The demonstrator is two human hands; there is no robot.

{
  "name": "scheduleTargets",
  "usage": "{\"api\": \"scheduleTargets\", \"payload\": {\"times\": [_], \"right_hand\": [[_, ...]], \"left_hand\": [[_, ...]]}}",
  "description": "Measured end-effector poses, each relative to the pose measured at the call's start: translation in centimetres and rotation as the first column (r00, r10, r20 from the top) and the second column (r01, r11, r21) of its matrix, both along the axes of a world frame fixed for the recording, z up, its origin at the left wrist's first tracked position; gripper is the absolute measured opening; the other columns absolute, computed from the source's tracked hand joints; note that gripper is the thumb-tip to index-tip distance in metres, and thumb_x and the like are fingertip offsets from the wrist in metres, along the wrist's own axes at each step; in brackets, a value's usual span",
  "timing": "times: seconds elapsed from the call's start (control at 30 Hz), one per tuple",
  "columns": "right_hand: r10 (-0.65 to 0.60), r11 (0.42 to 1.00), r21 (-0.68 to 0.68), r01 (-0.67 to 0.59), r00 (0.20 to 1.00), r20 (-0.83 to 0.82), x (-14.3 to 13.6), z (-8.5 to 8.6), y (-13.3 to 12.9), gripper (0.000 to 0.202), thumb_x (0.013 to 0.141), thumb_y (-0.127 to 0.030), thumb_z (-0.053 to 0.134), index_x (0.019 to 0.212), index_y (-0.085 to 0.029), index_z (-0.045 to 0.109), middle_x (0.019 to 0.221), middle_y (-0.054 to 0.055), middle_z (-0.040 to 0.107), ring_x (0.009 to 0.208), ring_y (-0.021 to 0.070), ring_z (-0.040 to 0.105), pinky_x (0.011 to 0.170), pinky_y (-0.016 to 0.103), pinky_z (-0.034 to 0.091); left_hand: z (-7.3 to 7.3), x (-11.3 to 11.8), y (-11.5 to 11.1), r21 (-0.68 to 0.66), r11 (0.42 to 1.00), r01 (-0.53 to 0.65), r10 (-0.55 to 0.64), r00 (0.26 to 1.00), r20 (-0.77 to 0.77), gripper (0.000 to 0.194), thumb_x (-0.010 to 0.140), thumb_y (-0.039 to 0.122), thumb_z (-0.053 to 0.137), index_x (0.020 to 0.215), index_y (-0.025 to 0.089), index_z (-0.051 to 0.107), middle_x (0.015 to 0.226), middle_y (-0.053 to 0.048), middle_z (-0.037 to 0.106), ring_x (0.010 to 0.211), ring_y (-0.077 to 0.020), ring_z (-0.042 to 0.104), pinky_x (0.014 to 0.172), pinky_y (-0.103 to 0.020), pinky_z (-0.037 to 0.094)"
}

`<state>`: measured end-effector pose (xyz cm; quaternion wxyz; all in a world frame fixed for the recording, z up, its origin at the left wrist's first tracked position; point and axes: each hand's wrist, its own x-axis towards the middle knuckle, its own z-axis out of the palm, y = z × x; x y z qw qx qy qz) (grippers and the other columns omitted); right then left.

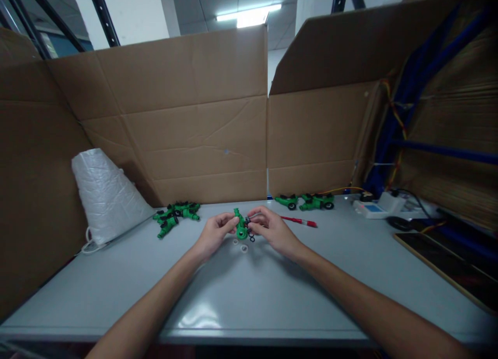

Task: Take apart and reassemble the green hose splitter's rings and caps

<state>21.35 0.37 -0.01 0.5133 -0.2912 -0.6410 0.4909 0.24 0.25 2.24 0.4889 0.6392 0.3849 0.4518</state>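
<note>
Above the middle of the table [303,281], my left hand [216,235] pinches a green plastic fitting [241,230] between thumb and fingers. The fitting stands roughly upright, with a round opening at its lower end. From the other side my right hand [274,233] closes its fingertips on a small black part [247,221] against the fitting; whether that part is attached cannot be made out. Small black rings [252,239] show just below my right fingertips. Under the fitting lie two small white rings [244,249].
Several green fittings with black parts [177,213] lie at the back left, and more [305,202] at the back right. A slim red pen-like tool [301,221] lies beyond my right hand. A white padded bag [105,198], cardboard walls [202,125] and a power strip [373,208] surround the table.
</note>
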Motion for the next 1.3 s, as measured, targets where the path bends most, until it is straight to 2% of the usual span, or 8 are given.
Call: {"api": "scheduleTargets", "payload": {"times": [0.17,0.53,0.73,0.9,1.1,1.3], "right_hand": [[-0.035,0.997,0.07,0.032,0.998,0.049,0.1,-0.3,0.3,0.022,0.088,-0.039,0.073,0.097,-0.022,0.061,0.088,0.001,0.068,0.084,0.02,0.066,0.077,0.034,0.051],[-0.14,0.976,0.185,0.111,0.978,0.152,0.5,-0.8,0.8,0.02,0.093,-0.04,0.069,0.094,-0.022,0.061,0.086,0.001,0.063,0.078,0.0187,0.06,0.071,0.032,0.048],[-0.075,0.988,0.139,0.06,0.992,0.105,0.4,-0.5,0.7,0.025,0.093,-0.044,0.069,0.092,-0.022,0.059,0.08,0.0,0.062,0.073,0.0185,0.059,0.068,0.032,0.048],[-0.039,0.992,0.122,0.026,0.994,0.101,0.3,-0.8,0.8,0.026,0.092,-0.045,0.07,0.092,-0.022,0.058,0.081,-0.001,0.061,0.073,0.0183,0.059,0.07,0.032,0.048],[-0.073,0.984,0.175,0.043,0.983,0.169,0.4,-1.0,0.8,0.02,0.093,-0.04,0.067,0.091,-0.021,0.06,0.08,-0.001,0.06,0.074,0.018,0.057,0.068,0.03,0.045],[-0.075,0.98,0.196,0.04,0.981,0.177,0.4,-0.8,0.6,0.017,0.093,-0.037,0.067,0.091,-0.021,0.06,0.08,-0.001,0.06,0.074,0.0176,0.057,0.069,0.029,0.044]], "left_hand": [[0.3,0.0,-0.2,0.014,1.0,0.027,-0.027,1.0,-0.001,0.046,0.089,0.056,0.077,0.102,0.011,0.079,0.091,-0.008,0.076,0.083,-0.019,0.065,0.079,-0.028,0.049],[-0.2,0.1,-0.3,-0.042,0.998,0.042,-0.042,0.999,0.001,0.049,0.086,0.057,0.079,0.105,0.012,0.078,0.09,-0.006,0.073,0.079,-0.0164,0.063,0.075,-0.026,0.048],[-0.5,0.0,-0.1,-0.06,0.997,0.052,-0.052,0.999,0.001,0.05,0.087,0.059,0.077,0.106,0.013,0.077,0.092,-0.007,0.074,0.081,-0.0177,0.065,0.076,-0.027,0.049],[-0.5,0.1,-0.1,-0.024,0.997,0.076,-0.076,0.997,0.008,0.051,0.089,0.06,0.075,0.105,0.011,0.077,0.091,-0.009,0.076,0.081,-0.0188,0.066,0.078,-0.028,0.049],[-1.0,0.0,0.3,0.003,0.998,0.057,-0.057,0.998,-0.024,0.053,0.088,0.062,0.074,0.096,0.01,0.078,0.085,-0.006,0.074,0.075,-0.0167,0.062,0.074,-0.027,0.046],[-0.7,-0.1,0.4,0.067,0.995,0.071,-0.066,0.995,-0.08,0.052,0.091,0.062,0.071,0.103,0.011,0.08,0.093,-0.008,0.077,0.084,-0.0205,0.065,0.081,-0.029,0.047]]}}
